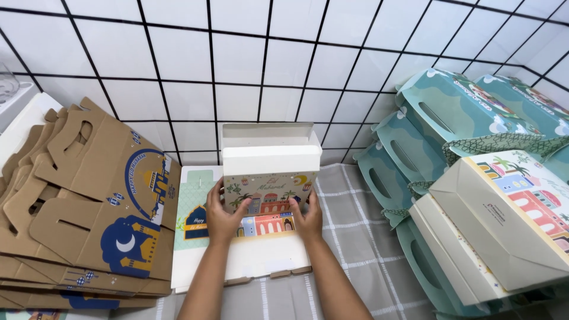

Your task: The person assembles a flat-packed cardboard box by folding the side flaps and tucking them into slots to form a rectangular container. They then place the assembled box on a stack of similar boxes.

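Our left hand point(220, 220) and right hand point(308, 220) clamp the sides of a half-folded white gift box point(269, 178) with colourful buildings, standing on flat white blanks point(255, 261) between brown cardboard blanks point(89, 207) and teal handled boxes point(415, 148).

White pictured box point(269, 178) centre – flat brown cartons point(89, 201) left, teal handled boxes point(438, 112) stacked right.

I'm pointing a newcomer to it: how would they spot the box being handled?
Against the white tiled wall, between the brown flat stack and teal boxes, find the white box held by left hand and right hand. It alone stands half-folded, top open.
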